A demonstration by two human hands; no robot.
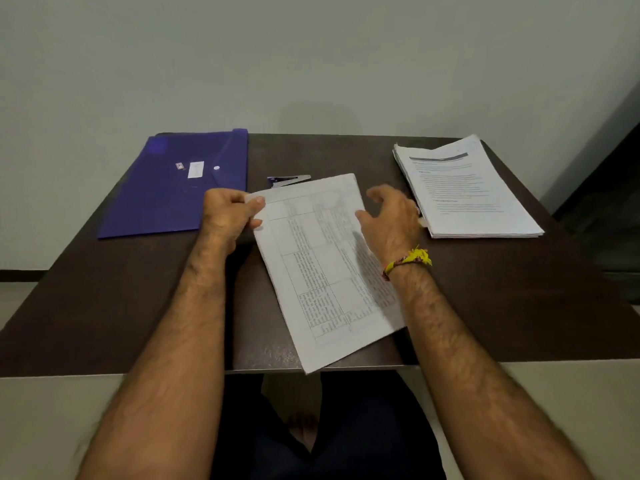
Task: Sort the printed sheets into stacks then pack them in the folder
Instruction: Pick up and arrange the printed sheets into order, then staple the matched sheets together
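dim, flat indoor light — soft shadows under right hand [391, 223] on the sheet [325, 265]. right hand motion-blurred, print unreadable. wide-angle bend at edges — table [104, 306] looks splayed. no glare.

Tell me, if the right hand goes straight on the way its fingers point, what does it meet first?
The right hand points up and left over the table sheet. Past that sheet's far edge, it would probably meet the stapler first, though depth is unclear.
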